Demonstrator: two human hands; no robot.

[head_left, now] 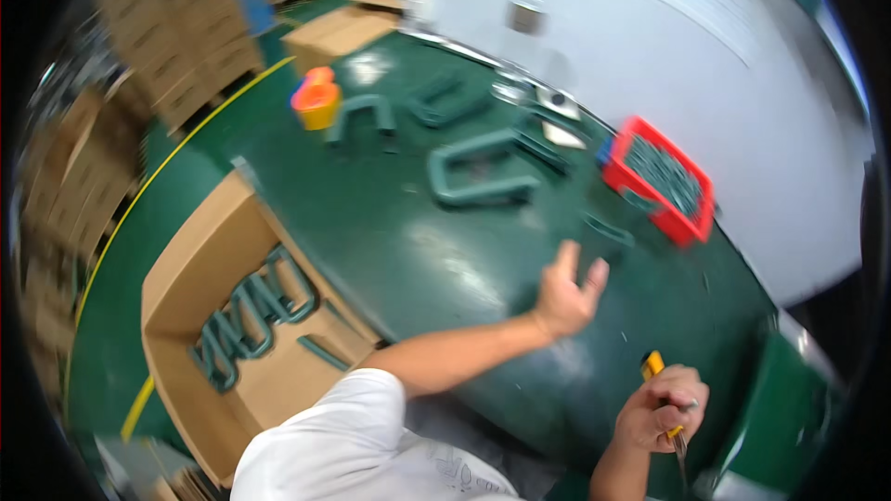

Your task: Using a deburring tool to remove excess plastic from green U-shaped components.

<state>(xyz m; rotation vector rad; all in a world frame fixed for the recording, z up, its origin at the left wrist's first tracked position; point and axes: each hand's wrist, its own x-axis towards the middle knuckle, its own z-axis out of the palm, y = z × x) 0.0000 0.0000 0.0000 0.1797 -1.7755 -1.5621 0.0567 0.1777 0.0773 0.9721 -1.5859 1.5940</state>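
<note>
My left hand (568,301) reaches over the green table with fingers and thumb spread, and nothing is in it. Just beyond its fingertips lies a thin, curved green piece (609,228). Low on the right, my right hand (666,416) is closed around a yellow-handled tool (653,365); a thin metal part points down below the fist. Its exact kind is hidden by my fingers and blur. A small metallic bit shows at the fist, too small to name. Farther off on the table rest several green U-shaped frames, one of them a large frame (483,193).
A red bin (670,225) full of small green parts stands by the wall at right. An open cardboard box (190,311) holding several green U-shaped pieces is against the table's left edge. An orange-yellow container (318,104) stands at the far left; stacked cartons (186,28) lie beyond.
</note>
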